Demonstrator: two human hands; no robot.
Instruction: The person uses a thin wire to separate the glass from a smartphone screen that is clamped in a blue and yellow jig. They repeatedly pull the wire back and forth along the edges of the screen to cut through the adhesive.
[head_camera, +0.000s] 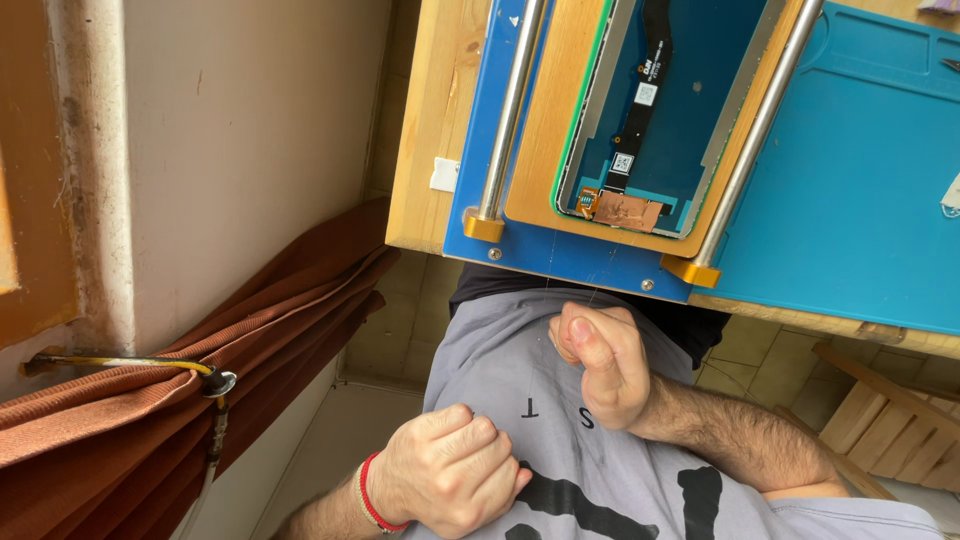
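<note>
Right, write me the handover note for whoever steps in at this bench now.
Left hand: closed fist at the lap, red band on the wrist, off the bench.
Right hand: closed fist just below the table edge, thumb on top. A faint thin line seems to run from it up to the blue jig plate; I cannot tell whether it is gripped.
Phone display panel: back side up in the wooden frame, between two steel rods, black flex cable exposed.
Blue mat: to the right.
Done: panel seated in the jig.
Left: panel not lifted out.
</note>
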